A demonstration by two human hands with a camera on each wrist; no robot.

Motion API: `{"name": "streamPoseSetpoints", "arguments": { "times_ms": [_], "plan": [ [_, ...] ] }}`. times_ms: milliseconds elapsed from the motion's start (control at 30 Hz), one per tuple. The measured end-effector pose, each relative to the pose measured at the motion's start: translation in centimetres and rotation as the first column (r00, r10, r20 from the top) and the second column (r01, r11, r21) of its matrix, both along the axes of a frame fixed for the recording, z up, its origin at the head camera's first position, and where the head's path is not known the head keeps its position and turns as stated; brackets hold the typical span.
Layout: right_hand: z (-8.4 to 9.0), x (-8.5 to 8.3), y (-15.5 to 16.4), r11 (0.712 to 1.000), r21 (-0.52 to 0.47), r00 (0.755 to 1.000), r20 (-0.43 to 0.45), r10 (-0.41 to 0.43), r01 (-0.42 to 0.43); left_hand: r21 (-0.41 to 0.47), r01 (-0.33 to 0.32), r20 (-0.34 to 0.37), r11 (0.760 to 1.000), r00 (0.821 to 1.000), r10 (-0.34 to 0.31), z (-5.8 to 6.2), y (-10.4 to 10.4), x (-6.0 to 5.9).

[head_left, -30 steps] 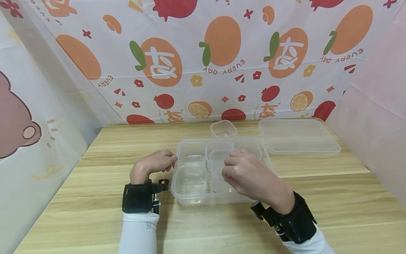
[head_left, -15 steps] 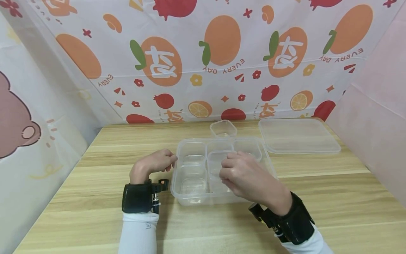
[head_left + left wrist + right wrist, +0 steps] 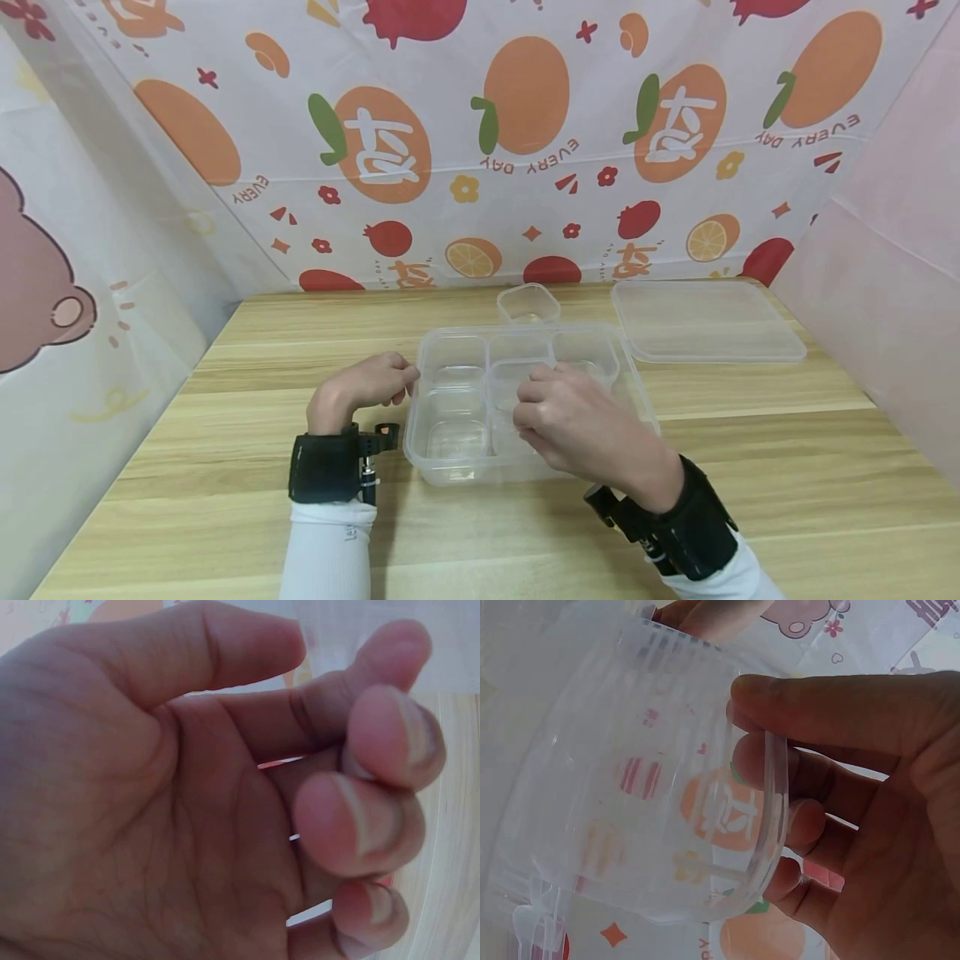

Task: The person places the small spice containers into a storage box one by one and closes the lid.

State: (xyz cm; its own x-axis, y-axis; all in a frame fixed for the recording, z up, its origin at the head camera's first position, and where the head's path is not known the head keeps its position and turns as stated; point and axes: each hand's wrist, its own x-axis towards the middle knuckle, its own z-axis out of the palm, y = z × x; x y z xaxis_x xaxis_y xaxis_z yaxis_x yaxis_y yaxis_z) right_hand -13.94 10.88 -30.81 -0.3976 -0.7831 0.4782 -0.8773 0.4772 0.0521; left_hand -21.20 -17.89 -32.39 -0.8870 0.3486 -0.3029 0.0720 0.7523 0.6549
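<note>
The printed backdrop cloth (image 3: pixel 525 150) hanging behind the far edge of the tabletop is carrying the only clear writing, and it is showing upside down: "EVERY DAY" is curving beneath the middle orange (image 3: pixel 527 96) and again beneath the orange at the far right (image 3: pixel 831 71), while only "EVERY" is showing beside the orange on the left (image 3: pixel 187 133). Large white characters are sitting on two other oranges (image 3: pixel 381 146), inverted and not readable. Small lettering is running along the left white sleeve (image 3: pixel 327 542), too small to make out.
</note>
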Motion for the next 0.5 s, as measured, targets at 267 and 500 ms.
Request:
{"name": "streamPoseSetpoints", "arguments": {
  "times_ms": [267,500],
  "plan": [
    [-0.39,-0.14,-0.26,0.999,0.032,1.0,0.017,0.01,-0.011,-0.003,0.004,0.0,1.0,1.0,-0.004,0.06,-0.04,-0.08],
    [-0.41,-0.23,-0.33,0.998,0.058,0.997,0.076,-0.001,-0.004,0.004,0.003,0.005,1.0,1.0,-0.003,0.13,-0.05,-0.18]
  ]
}}
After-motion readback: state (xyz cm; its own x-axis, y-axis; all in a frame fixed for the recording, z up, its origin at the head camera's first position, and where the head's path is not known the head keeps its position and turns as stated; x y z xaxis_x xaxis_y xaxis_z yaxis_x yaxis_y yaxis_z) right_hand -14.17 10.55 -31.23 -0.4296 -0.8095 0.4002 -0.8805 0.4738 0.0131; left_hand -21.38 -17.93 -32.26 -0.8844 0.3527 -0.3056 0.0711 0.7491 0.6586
